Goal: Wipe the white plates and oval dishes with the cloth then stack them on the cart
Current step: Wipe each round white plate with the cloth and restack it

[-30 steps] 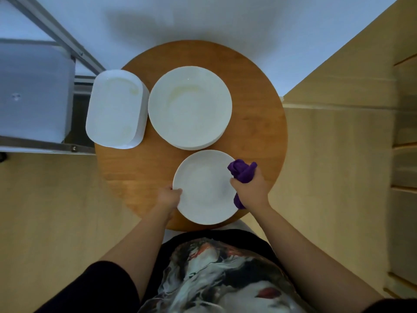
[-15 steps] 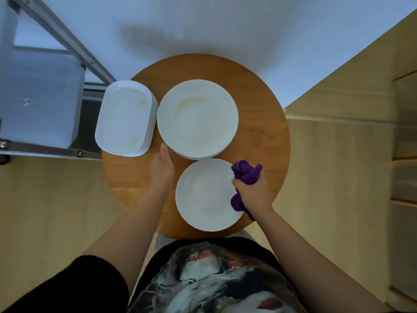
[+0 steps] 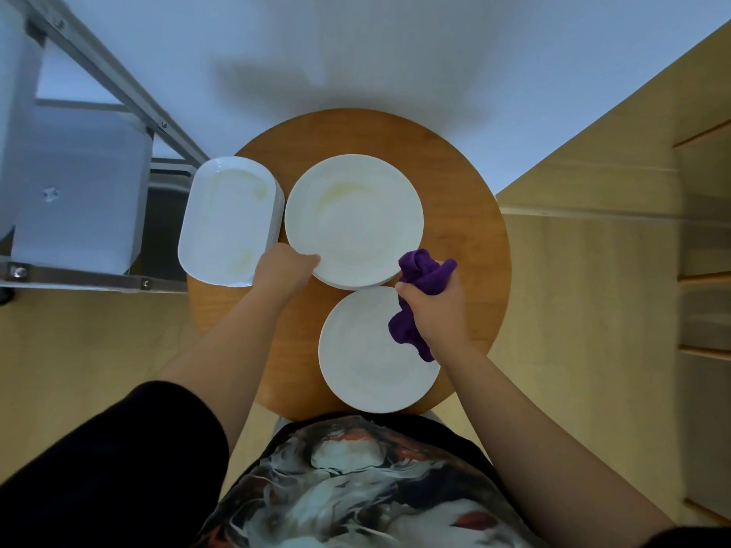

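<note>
Left hand moved from the worktop to the plate stack rim — grip pinching its near edge. Right hand clenches the cloth over the near plate; dishes left.

The left hand covers the near-left rim of the stack of round plates, and its fingertips cannot be seen. How many plates lie in that stack, or in the stack of oval dishes, cannot be counted. The right hand hides part of the purple cloth and the right rim of the single plate. The cart is cut off by the left edge. The table has its near edge hidden by the torso.
</note>
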